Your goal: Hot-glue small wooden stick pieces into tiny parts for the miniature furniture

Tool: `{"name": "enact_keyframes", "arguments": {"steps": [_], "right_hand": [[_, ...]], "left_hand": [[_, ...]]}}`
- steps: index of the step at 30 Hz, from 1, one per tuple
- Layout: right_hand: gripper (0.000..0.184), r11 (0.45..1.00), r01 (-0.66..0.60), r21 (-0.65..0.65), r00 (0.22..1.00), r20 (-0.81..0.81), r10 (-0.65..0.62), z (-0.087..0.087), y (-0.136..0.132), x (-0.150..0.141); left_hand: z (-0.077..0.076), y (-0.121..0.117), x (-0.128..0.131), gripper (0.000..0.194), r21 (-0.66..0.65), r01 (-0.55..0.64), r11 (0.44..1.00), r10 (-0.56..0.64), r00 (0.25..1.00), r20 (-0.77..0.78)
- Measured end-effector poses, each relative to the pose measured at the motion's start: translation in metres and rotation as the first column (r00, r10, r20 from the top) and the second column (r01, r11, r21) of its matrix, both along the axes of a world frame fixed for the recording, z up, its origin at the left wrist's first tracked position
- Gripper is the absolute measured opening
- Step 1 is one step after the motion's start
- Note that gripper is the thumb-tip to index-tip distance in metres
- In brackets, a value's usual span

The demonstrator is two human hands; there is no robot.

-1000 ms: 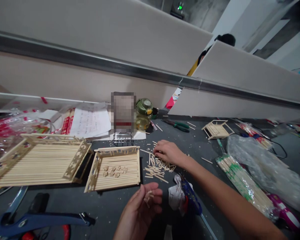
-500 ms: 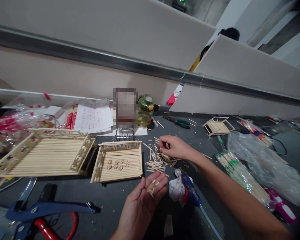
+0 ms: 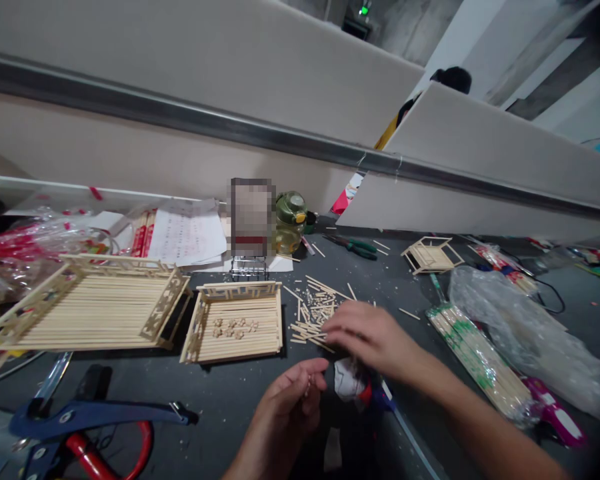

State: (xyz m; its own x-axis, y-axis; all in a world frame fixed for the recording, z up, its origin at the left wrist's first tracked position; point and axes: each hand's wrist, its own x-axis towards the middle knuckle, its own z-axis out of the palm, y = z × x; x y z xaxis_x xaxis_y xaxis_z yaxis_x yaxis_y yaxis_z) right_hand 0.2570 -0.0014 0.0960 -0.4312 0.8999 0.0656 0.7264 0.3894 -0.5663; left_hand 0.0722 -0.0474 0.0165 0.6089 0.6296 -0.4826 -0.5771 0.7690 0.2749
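Note:
My left hand (image 3: 293,403), low in the middle, has its fingers curled in around short wooden stick pieces; only a pale bit shows between thumb and fingertips. To its upper right, my right hand (image 3: 373,337) reaches over a blue glue gun (image 3: 380,395), partly covering it. Its fingers are loosely bent, with nothing seen in them. White cloth (image 3: 349,380) is wrapped on the gun's front. Beyond the right fingertips lies a heap of cut wooden sticks (image 3: 310,327). Left of the heap, a small stick-built tray (image 3: 275,343) holds several little star-shaped wooden pieces.
A larger stick-built piece (image 3: 105,307) stands at left, with blue cutters (image 3: 105,417) below. Green-handled pliers (image 3: 360,248), a green bottle (image 3: 291,220) and a small stick frame (image 3: 433,257) are at the back. Bagged sticks (image 3: 480,353) lie at right, beside clear plastic (image 3: 520,333).
My left hand has gone from flat, with stick pieces on its palm, to curled around them. My right hand has left the stick heap and come nearer, over the glue gun.

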Motion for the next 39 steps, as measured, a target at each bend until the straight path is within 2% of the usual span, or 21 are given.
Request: {"name": "enact_keyframes", "arguments": {"steps": [2, 3, 5, 8, 11, 16, 23, 26, 31, 35, 39], "right_hand": [[0.023, 0.972, 0.236, -0.006, 0.971, -0.025, -0.236, -0.001, 0.019, 0.024], [0.024, 0.948, 0.316, -0.018, 0.949, -0.003, -0.317, -0.004, 0.028, 0.037], [0.024, 0.935, 0.353, -0.013, 0.934, 0.058, -0.352, -0.014, 0.042, 0.057], [0.017, 0.969, 0.244, -0.026, 0.959, 0.152, -0.237, -0.035, 0.050, 0.072], [0.020, 0.993, 0.113, -0.044, 0.978, 0.181, -0.104, -0.056, 0.048, 0.071], [0.023, 0.998, 0.045, -0.037, 0.970, 0.239, -0.035, -0.074, 0.044, 0.065], [0.013, 0.998, 0.016, -0.059, 0.969, 0.249, -0.001, -0.073, 0.043, 0.073], [0.013, 0.996, 0.003, -0.085, 0.977, 0.212, 0.015, -0.070, 0.041, 0.073], [0.010, 0.998, 0.028, -0.049, 0.976, 0.216, -0.016, -0.072, 0.046, 0.066], [0.012, 0.999, -0.026, -0.040, 0.956, 0.292, 0.037, -0.073, 0.051, 0.058], [0.017, 0.997, -0.077, -0.017, 0.894, 0.441, 0.077, -0.068, 0.055, 0.053]], "left_hand": [[0.000, 0.001, -0.002, 0.042, -0.010, 0.031, 0.999, -0.032, 0.999, -0.040], [0.000, 0.001, -0.003, 0.044, -0.010, 0.042, 0.999, -0.042, 0.998, -0.056], [0.000, 0.002, -0.004, 0.044, 0.002, 0.054, 0.999, -0.053, 0.995, -0.079], [-0.001, 0.002, -0.004, 0.044, 0.026, 0.047, 0.999, -0.045, 0.995, -0.093], [-0.002, 0.002, -0.003, 0.042, 0.034, 0.043, 0.999, -0.040, 0.996, -0.085], [-0.003, 0.002, -0.001, 0.034, 0.012, 0.037, 0.999, -0.036, 0.997, -0.072], [-0.005, 0.002, -0.001, 0.032, -0.050, 0.070, 0.996, -0.075, 0.992, -0.105], [-0.005, 0.002, -0.001, 0.033, -0.088, 0.054, 0.995, -0.064, 0.990, -0.123], [-0.004, 0.003, -0.001, 0.039, -0.157, 0.005, 0.988, -0.028, 0.990, -0.142], [-0.004, 0.005, -0.001, 0.038, -0.120, 0.025, 0.992, -0.039, 0.992, -0.116], [-0.005, 0.004, -0.001, 0.030, -0.078, 0.051, 0.996, -0.058, 0.994, -0.093]]}}
